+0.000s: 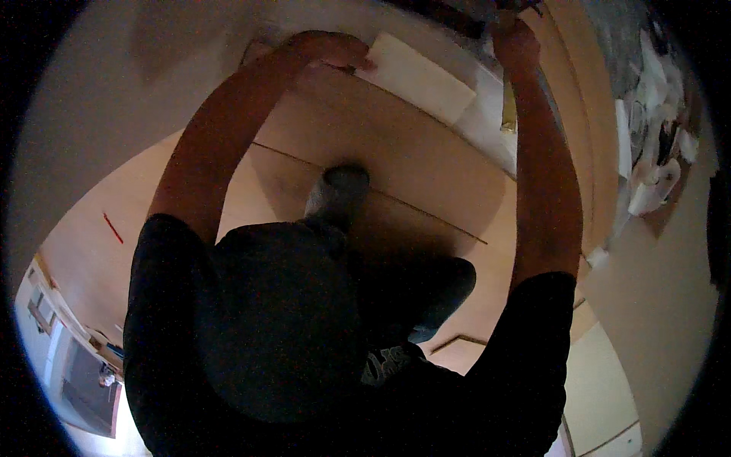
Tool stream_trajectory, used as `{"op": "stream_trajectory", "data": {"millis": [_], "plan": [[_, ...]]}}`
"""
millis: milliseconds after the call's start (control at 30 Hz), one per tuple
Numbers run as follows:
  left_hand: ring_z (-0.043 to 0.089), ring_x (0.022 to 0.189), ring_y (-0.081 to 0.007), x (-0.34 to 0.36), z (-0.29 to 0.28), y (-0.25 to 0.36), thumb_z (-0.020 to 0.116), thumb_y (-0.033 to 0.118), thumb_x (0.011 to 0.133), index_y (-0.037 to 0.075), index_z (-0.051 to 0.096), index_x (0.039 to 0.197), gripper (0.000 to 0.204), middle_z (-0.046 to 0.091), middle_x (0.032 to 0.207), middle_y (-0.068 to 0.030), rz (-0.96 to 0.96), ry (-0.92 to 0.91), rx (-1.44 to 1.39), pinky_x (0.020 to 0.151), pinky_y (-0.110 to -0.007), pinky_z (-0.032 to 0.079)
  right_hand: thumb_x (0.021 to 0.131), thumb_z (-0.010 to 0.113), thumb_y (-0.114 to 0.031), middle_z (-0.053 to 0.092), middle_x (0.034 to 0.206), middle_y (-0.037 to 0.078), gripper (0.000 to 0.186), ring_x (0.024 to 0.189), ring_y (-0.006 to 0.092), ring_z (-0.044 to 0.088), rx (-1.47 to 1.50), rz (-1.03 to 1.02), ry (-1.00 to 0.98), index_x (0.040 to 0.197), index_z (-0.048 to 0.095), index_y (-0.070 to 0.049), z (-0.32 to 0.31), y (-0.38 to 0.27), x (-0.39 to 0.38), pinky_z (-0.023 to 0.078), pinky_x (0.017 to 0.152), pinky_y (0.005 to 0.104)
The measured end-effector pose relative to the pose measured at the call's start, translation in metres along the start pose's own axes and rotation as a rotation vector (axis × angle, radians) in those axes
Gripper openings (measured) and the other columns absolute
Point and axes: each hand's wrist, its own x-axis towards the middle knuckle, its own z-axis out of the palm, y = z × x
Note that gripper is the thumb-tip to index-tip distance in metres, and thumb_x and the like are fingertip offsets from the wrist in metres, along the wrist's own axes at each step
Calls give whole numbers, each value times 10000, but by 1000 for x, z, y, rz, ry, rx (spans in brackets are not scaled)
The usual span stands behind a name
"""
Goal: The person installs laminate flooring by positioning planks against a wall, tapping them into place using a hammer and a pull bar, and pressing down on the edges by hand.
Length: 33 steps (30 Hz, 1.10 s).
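Observation:
My left hand [339,52] is arched at the left end of a pale rectangular board [422,72], touching its edge; its fingertips are too dim to make out. My right hand [518,46] is closed at the top right, around something dark that I cannot make out. A narrow yellowish strip [509,107] shows below that hand, partly behind my forearm. Beneath both arms, tan panels [396,129] with dark seams or gaps surround my socked foot [335,190].
A thin red stick [113,227] lies on the tan surface at left. Crumpled white and dark scraps [659,145] are heaped at right, beside long tan strips. Cream panels [601,388] are at lower right. A pale wall [99,114] curves along the left.

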Motion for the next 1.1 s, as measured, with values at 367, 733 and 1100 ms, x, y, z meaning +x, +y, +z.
{"op": "stream_trajectory", "data": {"millis": [367,733,1100], "plan": [[608,935,-169,7,-6,-19,571,568,975,75,605,1331,609,674,1101,-66,97,-22,81,875,-375,507,1022,533,-392,690,1054,225,470,929,328,658,-297,138,-515,1177,628,42,-82,-21,-46,525,796,442],[600,938,-163,-5,4,-1,578,557,976,75,593,1340,604,667,1102,-59,136,7,63,876,-368,504,1024,515,-330,705,1039,220,407,888,333,689,-406,-74,-733,1199,648,12,-81,-87,-30,551,710,458],[593,941,-157,-4,1,-8,585,546,977,75,581,1349,601,660,1103,-51,135,-12,59,877,-362,501,1026,505,-310,708,1022,217,388,937,370,690,-456,-9,-555,1216,635,3,-86,-75,-13,552,789,484]]}}
